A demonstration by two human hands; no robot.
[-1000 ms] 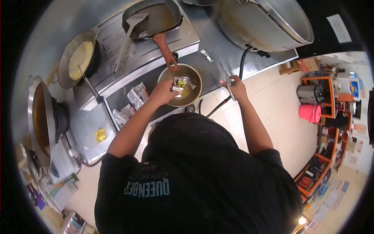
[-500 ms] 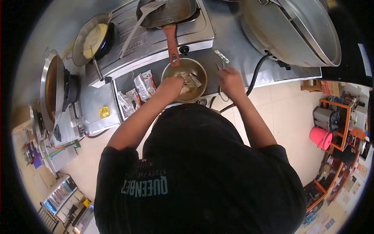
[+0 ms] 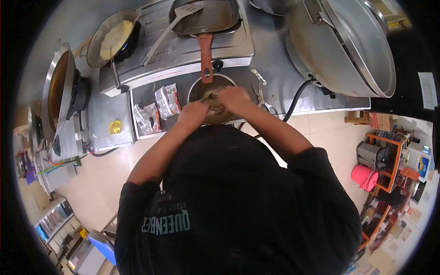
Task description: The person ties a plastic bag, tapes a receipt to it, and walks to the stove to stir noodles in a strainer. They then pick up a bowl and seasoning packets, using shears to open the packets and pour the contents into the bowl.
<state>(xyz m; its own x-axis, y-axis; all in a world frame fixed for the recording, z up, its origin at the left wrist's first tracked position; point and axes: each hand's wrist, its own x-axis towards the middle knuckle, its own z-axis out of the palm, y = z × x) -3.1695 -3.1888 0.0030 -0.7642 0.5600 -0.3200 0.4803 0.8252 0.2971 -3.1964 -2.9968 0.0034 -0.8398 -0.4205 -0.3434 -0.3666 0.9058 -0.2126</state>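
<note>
A round metal bowl (image 3: 194, 88) stands at the counter's front edge, just before my body. My left hand (image 3: 194, 113) is closed around a fork (image 3: 211, 96), its tines over the bowl. Above the bowl's right side, my right hand (image 3: 233, 99) has its fingers closed; what they hold is hidden. Some brownish contents (image 3: 217, 112) show at the bottom of the bowl. Scissors (image 3: 263, 99) lie on the counter right of the bowl, near a small torn silver strip (image 3: 259, 76). Opened foil packets (image 3: 167, 101) lie to the left.
A grill pan (image 3: 206, 18) with a brown handle (image 3: 206, 55) and a spatula (image 3: 176, 27) rests on the stove (image 3: 137, 73). A frying pan (image 3: 94, 43) holding pale food sits over a flame. Large pots (image 3: 321, 50) stand right; a wok (image 3: 57, 91) is left.
My right hand has left the scissors on the counter and moved left over the bowl. The small packet seen in the bowl no longer shows. My left hand still holds the fork.
</note>
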